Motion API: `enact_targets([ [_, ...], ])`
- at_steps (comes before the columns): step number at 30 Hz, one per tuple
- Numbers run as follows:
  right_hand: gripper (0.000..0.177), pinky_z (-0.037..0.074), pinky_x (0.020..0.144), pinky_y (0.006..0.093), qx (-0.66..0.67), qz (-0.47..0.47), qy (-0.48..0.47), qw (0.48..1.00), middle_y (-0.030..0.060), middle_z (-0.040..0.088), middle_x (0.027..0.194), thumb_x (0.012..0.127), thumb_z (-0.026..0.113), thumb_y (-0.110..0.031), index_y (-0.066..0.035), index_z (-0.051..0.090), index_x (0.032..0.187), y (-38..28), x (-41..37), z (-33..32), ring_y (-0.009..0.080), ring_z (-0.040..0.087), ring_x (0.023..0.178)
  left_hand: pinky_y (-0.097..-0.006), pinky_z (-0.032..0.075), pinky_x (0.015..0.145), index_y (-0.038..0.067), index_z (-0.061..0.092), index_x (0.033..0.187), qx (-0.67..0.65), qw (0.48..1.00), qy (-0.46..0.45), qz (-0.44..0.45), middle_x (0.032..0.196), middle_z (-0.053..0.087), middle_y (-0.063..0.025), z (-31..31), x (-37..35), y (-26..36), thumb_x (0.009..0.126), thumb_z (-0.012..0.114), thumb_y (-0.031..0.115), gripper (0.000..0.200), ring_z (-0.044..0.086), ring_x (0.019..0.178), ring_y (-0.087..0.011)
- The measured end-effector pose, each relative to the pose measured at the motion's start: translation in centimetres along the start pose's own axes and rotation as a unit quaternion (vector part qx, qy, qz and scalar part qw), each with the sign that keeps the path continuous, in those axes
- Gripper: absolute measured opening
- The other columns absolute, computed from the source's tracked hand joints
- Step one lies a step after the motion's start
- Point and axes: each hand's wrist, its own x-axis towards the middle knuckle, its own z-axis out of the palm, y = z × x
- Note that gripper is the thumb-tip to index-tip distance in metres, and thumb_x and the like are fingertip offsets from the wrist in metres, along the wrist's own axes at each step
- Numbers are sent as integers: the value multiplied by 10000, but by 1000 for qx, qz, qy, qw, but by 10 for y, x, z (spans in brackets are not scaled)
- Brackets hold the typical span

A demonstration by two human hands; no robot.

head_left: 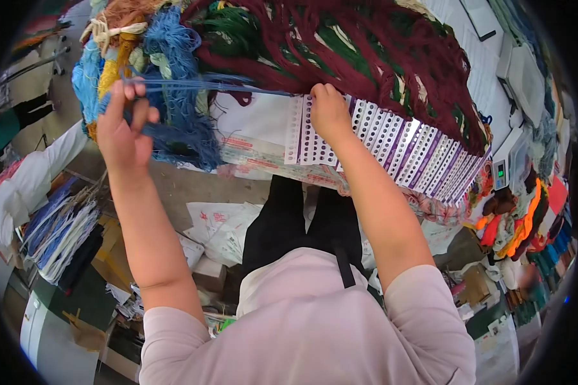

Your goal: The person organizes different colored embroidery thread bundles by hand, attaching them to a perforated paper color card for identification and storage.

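Several strands of blue yarn stretch nearly level between my two hands. My left hand is raised at the left with its fingers curled on one end of the strands, slightly blurred. At the top edge of the white punched cards, my right hand is closed in a pinch where the other end of the strands arrives. The fingertips there are partly hidden. Under the strands lies a loose blue yarn skein. Maroon yarn mixed with dark green covers the table beyond the cards.
Purple-and-white hole cards overlap in a row to the right. Yellow yarn and light blue yarn hang at the left corner. A small digital scale stands at the right, near bright orange yarn. A bundle of blue-white yarn lies lower left.
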Motion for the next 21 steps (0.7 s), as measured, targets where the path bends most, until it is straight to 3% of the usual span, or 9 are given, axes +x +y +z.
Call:
enact_targets([
  [1, 120, 464, 774, 460, 16, 8, 0, 1000, 151, 552, 906, 805, 537, -40, -46, 536, 925, 0, 0, 0, 362, 556, 901, -242, 427, 557, 60, 583, 1087, 151, 986, 70, 16, 1146, 595, -62, 5, 2, 15, 980, 470, 221, 224, 464, 548, -48],
  [3, 148, 472, 760, 459, 63, 16, 6, 998, 148, 566, 912, 816, 593, -81, -45, 566, 957, -1, -3, -3, 352, 573, 882, -240, 488, 619, 41, 550, 1230, 383, 906, 126, 128, 1302, 536, -111, 42, 1, 22, 970, 498, 195, 307, 601, 872, -115],
  [4, 171, 478, 755, 439, 108, 30, 24, 993, 142, 573, 917, 821, 597, -79, -49, 574, 987, -11, -5, -12, 334, 585, 871, -238, 520, 672, 55, 488, 1337, 439, 881, 99, 148, 1366, 492, -112, 50, -5, 21, 957, 516, 165, 396, 536, 1133, -183],
  [7, 201, 479, 721, 343, 255, 41, 67, 964, 105, 577, 888, 844, 626, -109, -34, 601, 1029, -71, -19, -68, 236, 605, 801, -263, 497, 743, 87, 482, 1356, 469, 869, -58, 145, 1430, 433, -77, 78, -36, 3, 978, 471, 258, 415, 568, 1068, -160],
  [8, 202, 474, 714, 324, 304, 34, 76, 949, 94, 570, 870, 846, 638, -123, -27, 609, 1021, -96, -25, -91, 215, 600, 787, -311, 339, 1022, 6, 489, 1334, 283, 948, -122, 78, 1349, 503, -118, 87, -46, -9, 1000, 415, 283, 440, 480, 1212, -208],
  [9, 197, 469, 724, 314, 360, 10, 70, 930, 88, 573, 872, 842, 648, -127, -23, 620, 1007, -117, -30, -112, 206, 593, 789, -302, 255, 1074, 22, 456, 1370, 189, 969, -155, 36, 1417, 440, -120, 100, -57, -16, 1022, 248, 392, 549, 388, 1304, -200],
  [11, 176, 460, 748, 296, 414, -52, 44, 908, 80, 584, 884, 838, 660, -127, -16, 638, 972, -145, -39, -144, 195, 585, 802, -307, 133, 1119, 12, 385, 1416, -3, 978, -176, -115, 1520, 290, -81, 121, -77, -21, 1016, 166, 428, 618, 196, 1408, -187],
  [16, 101, 442, 715, 249, 547, 42, -118, 828, 27, 591, 879, 835, 668, -61, 10, 635, 899, -156, -48, -178, 98, 549, 787, -336, 146, 1136, -24, 348, 1426, -64, 960, -241, -131, 1527, 276, -95, 133, -96, -22, 953, 272, 277, 566, 216, 1405, -181],
  [21, 77, 450, 718, 234, 650, 66, -127, 747, 3, 608, 871, 878, 633, -54, 18, 644, 904, -156, -64, -194, 78, 551, 789, -324, 244, 1103, -66, 398, 1379, -168, 933, -249, -197, 1448, 402, -117, 142, -111, -9, 930, 302, 274, 571, 373, 1321, -192],
])
